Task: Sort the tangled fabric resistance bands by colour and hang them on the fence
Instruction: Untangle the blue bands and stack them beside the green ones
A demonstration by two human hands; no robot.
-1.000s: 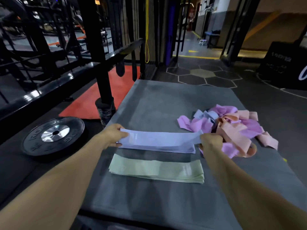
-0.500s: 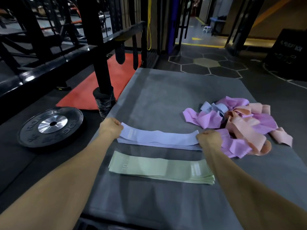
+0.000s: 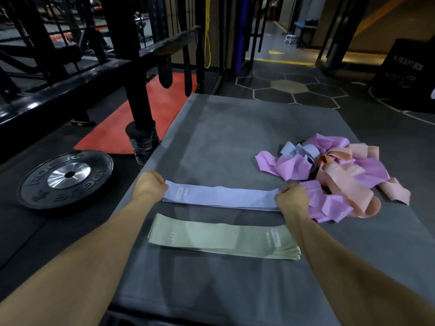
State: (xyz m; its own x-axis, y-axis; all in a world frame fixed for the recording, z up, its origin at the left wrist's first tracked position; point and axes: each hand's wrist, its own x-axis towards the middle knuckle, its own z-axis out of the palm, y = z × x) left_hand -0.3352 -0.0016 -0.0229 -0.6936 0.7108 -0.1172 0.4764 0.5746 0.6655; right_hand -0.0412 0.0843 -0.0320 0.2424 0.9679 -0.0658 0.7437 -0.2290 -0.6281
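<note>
A flat stack of lavender-blue bands [image 3: 221,197] lies stretched across the grey mat [image 3: 235,128]. My left hand [image 3: 149,185] grips its left end and my right hand [image 3: 292,200] grips its right end. Nearer to me lies a flat stack of pale green bands [image 3: 221,238], untouched. To the right sits a tangled heap of pink, peach and a few blue bands [image 3: 334,177]; it touches my right hand's far side. The black metal fence rail [image 3: 98,71] runs along the left.
A black weight plate [image 3: 67,177] lies on the floor left of the mat. A black fence post [image 3: 138,109] with a wrapped base stands at the mat's left edge. A red mat [image 3: 150,114] lies behind it. A black box [image 3: 404,74] stands far right.
Both hands have kept their grip on the lavender-blue stack's ends and lowered it flat onto the mat. The view has tipped down slightly.
</note>
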